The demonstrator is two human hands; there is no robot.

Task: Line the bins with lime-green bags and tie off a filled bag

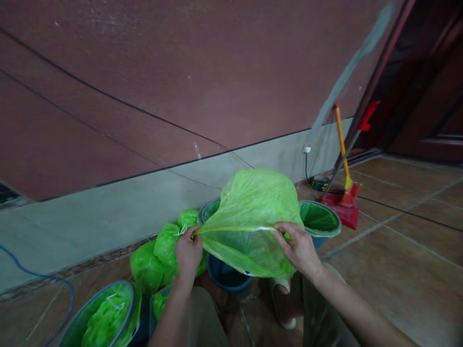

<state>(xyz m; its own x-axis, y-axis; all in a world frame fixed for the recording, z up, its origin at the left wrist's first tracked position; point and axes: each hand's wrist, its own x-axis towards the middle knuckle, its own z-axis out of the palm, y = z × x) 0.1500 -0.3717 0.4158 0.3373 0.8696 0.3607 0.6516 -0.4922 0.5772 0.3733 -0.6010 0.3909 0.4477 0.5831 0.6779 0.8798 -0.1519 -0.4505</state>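
A thin green drawstring garbage bag puffs out in front of me, its mouth stretched between my two hands. My left hand pinches one corner of the rim. At the other side of the mouth, my right hand grips the hem, where a white drawstring shows. Beneath the bag stands a blue trash can, partly hidden by it. Just right of my right hand is another can lined with a green bag.
Tied green bags lie by the wall on the left. A can holding green bags stands at front left. A red dustpan and yellow-handled broom lean at right. A blue hose and dark cables cross nearby.
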